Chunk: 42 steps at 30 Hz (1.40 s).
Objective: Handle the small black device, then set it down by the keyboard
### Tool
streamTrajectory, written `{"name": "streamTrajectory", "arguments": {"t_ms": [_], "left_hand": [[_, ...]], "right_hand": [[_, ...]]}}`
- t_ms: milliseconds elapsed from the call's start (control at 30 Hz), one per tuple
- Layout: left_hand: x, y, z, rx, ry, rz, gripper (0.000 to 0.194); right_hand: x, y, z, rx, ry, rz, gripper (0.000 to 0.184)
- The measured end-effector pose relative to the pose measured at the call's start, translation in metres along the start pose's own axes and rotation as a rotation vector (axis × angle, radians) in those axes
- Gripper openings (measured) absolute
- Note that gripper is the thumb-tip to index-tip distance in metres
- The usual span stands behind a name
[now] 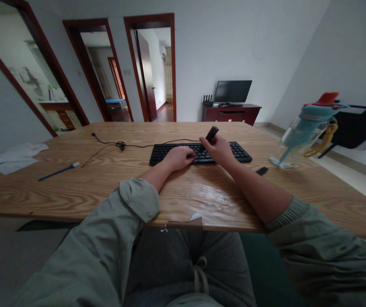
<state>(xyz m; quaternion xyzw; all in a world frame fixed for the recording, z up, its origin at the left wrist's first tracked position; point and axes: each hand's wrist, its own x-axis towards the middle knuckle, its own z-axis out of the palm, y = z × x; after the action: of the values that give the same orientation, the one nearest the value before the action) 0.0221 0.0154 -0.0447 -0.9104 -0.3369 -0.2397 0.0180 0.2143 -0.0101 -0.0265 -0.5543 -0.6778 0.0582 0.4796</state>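
A black keyboard [242,153] lies across the wooden table in front of me. My left hand [180,157] rests at its front left part with fingers curled down on the edge; the fingertips are partly hidden. Above the keys, my right hand [219,149] is closed around a short black stick-shaped tool [213,133], held tilted. The tool's lower end points at the keys, and its tip is hard to make out. To the right of my right forearm lies a small flat black piece [262,171], apart from both hands.
The keyboard's cable [138,146] runs left into a tied bundle. A blue toothbrush-like stick [58,171] and a white cloth [16,157] lie at the left. A blue bottle with a red lid [314,123] stands at the right. The table's front edge [221,228] is close to me.
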Motion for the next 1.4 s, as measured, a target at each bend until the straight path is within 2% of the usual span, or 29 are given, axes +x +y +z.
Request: {"name": "streamTrajectory", "arguments": {"t_ms": [233, 467, 633, 967, 1200, 1400], "left_hand": [[-0.001, 0.006, -0.006, -0.050, 0.042, -0.026, 0.017], [-0.002, 0.012, -0.011, -0.078, 0.089, -0.052, 0.018], [-0.002, 0.011, -0.009, -0.054, 0.082, -0.031, 0.016], [-0.003, 0.011, -0.013, -0.040, 0.112, -0.108, 0.015], [-0.005, 0.013, -0.018, -0.070, 0.217, -0.176, 0.018], [-0.005, 0.011, -0.019, -0.079, 0.214, -0.192, 0.017]], "right_hand": [[-0.004, -0.007, -0.002, 0.067, -0.008, -0.095, 0.045], [-0.002, -0.004, -0.003, 0.093, 0.070, -0.018, 0.048], [-0.001, -0.003, -0.004, 0.099, 0.048, -0.016, 0.048], [-0.002, -0.003, -0.006, 0.133, 0.017, 0.002, 0.048], [0.000, 0.001, -0.005, 0.231, 0.053, -0.005, 0.044], [0.001, 0.004, -0.004, 0.312, 0.017, 0.011, 0.032]]}}
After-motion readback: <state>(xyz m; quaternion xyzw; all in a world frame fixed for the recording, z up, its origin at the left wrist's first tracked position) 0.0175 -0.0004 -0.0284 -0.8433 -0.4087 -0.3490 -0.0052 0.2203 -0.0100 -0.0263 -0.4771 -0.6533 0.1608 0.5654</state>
